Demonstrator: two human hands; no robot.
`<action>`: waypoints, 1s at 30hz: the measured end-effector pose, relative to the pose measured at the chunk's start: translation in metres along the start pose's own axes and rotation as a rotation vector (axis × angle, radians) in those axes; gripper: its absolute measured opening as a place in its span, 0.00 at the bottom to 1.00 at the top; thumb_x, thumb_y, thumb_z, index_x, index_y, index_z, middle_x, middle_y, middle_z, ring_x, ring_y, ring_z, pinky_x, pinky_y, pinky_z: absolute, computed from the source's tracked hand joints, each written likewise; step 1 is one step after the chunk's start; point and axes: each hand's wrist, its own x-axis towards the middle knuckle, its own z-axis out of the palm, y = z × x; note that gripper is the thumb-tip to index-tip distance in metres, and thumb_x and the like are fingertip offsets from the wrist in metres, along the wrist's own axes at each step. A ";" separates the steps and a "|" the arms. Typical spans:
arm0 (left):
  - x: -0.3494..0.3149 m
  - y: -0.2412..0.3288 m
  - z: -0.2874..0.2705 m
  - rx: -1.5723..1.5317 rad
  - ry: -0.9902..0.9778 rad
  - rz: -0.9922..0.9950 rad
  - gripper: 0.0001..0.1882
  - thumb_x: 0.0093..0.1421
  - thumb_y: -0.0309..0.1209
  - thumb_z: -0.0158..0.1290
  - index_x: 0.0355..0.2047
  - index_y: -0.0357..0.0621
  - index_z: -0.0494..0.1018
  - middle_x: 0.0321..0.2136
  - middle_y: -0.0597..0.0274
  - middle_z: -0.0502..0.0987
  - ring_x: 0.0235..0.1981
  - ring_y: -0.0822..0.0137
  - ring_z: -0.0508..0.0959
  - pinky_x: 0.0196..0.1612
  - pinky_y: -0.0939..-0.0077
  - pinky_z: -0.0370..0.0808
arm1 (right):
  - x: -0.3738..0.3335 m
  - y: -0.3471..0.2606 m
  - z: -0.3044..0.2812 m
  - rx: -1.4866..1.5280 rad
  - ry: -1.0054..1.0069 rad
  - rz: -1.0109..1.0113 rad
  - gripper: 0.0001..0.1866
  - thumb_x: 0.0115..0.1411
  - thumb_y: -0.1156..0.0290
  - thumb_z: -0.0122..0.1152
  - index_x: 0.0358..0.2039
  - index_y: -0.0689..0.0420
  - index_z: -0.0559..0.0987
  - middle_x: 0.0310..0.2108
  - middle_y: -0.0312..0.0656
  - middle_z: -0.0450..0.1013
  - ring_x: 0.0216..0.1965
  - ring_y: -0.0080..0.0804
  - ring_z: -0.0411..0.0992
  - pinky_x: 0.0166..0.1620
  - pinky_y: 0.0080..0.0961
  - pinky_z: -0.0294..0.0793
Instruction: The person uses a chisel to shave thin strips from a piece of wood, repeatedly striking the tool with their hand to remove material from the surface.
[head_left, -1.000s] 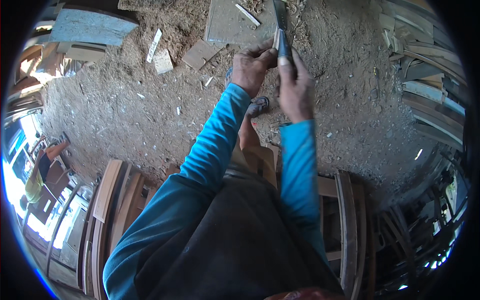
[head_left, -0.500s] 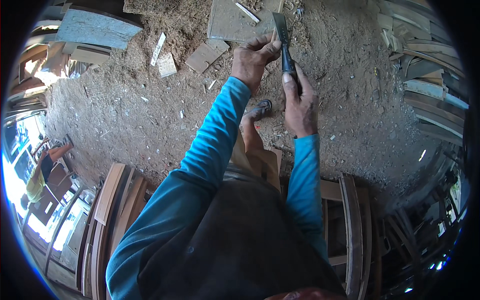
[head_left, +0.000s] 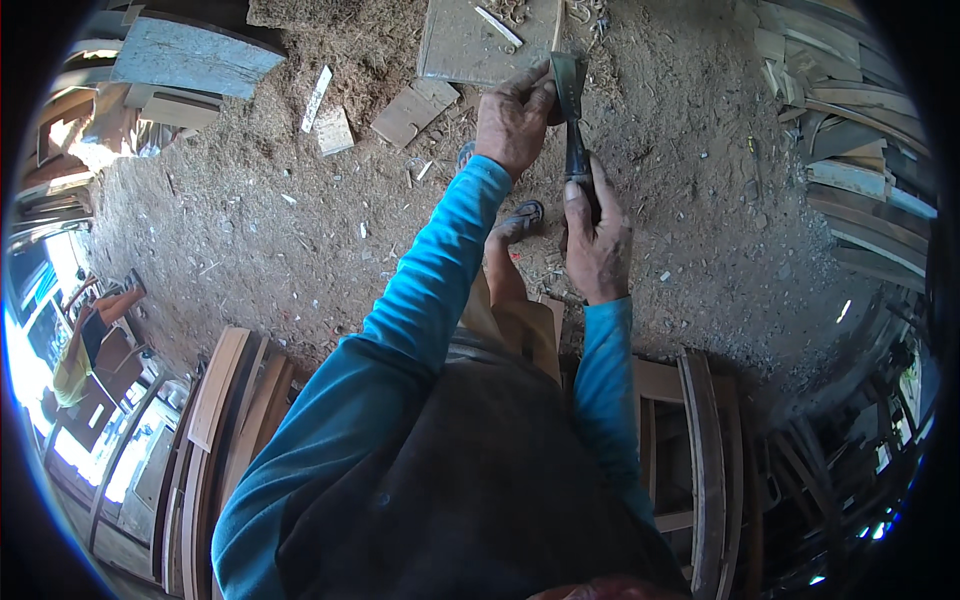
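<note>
My right hand (head_left: 598, 250) is wrapped round the black handle of a broad-bladed knife (head_left: 568, 90), with the thumb laid along the handle. Its dark flat blade points away from me and widens toward the far end. Just left of the blade, my left hand (head_left: 512, 125) is closed in a pinch on a thin wooden strip (head_left: 558, 28). The strip sticks out beyond the blade's far end. The blade and my fingers hide its near part. Whether the edge touches the wood, I cannot tell.
Offcuts (head_left: 415, 110) and shavings litter the dirt floor, with a flat board (head_left: 470, 50) at the far side. Wood stacks stand left (head_left: 195, 55) and right (head_left: 860, 185). Curved timbers (head_left: 705, 460) flank me. Another person (head_left: 95, 330) sits far left.
My right hand and the knife have come slightly nearer to me, and the blade has turned to show a broader face. My left hand has shifted slightly right, still pinching the strip.
</note>
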 end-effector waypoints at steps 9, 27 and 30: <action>0.000 0.003 0.000 -0.018 -0.015 -0.094 0.18 0.67 0.26 0.55 0.56 0.32 0.75 0.34 0.57 0.85 0.34 0.74 0.82 0.41 0.75 0.81 | 0.033 -0.009 0.012 -0.145 0.100 -0.060 0.27 0.72 0.57 0.51 0.65 0.59 0.70 0.46 0.58 0.78 0.45 0.53 0.79 0.49 0.43 0.76; -0.009 0.015 0.016 0.444 0.120 0.027 0.18 0.64 0.32 0.57 0.53 0.40 0.79 0.34 0.39 0.82 0.33 0.49 0.85 0.38 0.63 0.79 | 0.034 -0.025 0.007 -0.341 0.124 -0.062 0.27 0.71 0.59 0.50 0.64 0.60 0.69 0.43 0.61 0.79 0.42 0.60 0.80 0.42 0.49 0.79; -0.009 0.013 0.018 0.468 0.148 0.089 0.17 0.64 0.32 0.57 0.52 0.39 0.79 0.34 0.38 0.82 0.35 0.46 0.85 0.38 0.60 0.79 | 0.050 -0.028 0.006 -0.319 0.095 -0.037 0.27 0.71 0.58 0.50 0.65 0.60 0.69 0.45 0.62 0.78 0.44 0.61 0.79 0.44 0.49 0.78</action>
